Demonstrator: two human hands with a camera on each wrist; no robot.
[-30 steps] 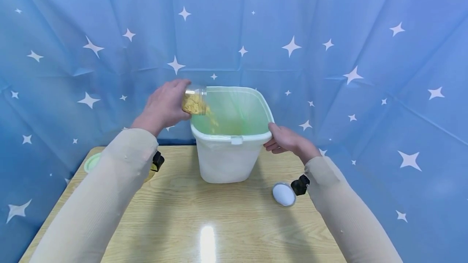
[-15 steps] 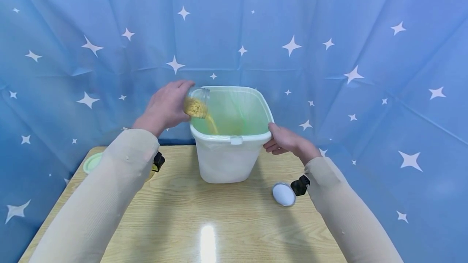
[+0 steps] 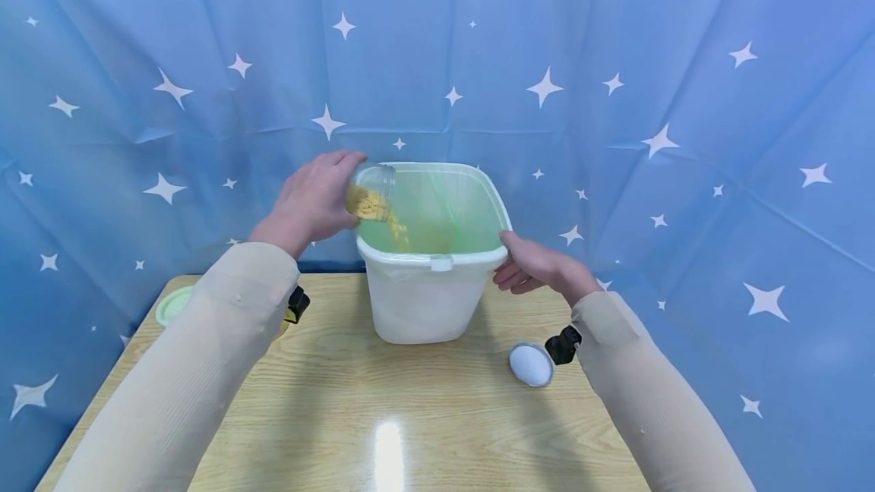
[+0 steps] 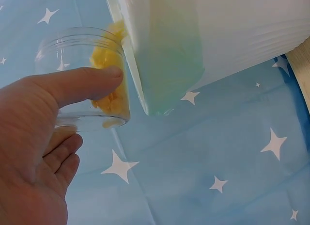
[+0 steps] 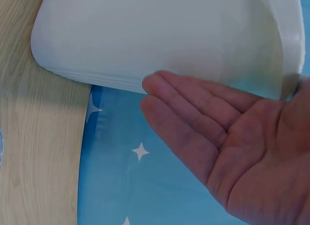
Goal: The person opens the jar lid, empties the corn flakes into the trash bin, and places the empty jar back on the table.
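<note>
With the left hand (image 3: 316, 196), holds the clear jar (image 3: 371, 192) nearly on its side at the left rim of the white bin (image 3: 422, 302), mouth over the opening and a little downward, presumably to let the yellow bits (image 3: 368, 205) slide out into the bin rather than onto the wooden table (image 3: 410, 416). Note some bits in the air just inside the bin's left wall. Clamps left thumb and fingers around the jar's base end, some fingers out of sight, likely to leave the mouth unblocked. Cannot tell about contact between jar and rim.

With the right hand (image 3: 536, 263), grips the bin's right rim, thumb over the edge, lower fingers loosely extended and close together beside the outer wall; probably to steady the bin opposite the jar.

Farther out: in front of the bin and to its right, a small round white thing (image 3: 531, 364), too plain to name; well to the bin's left, a pale green disc (image 3: 174, 305), perhaps set aside for elbow room; between disc and bin, a yellow thing (image 3: 281, 329) mostly hidden by the left sleeve (image 3: 184, 370). Behind the bin, a starry blue sheet (image 3: 403, 59).
</note>
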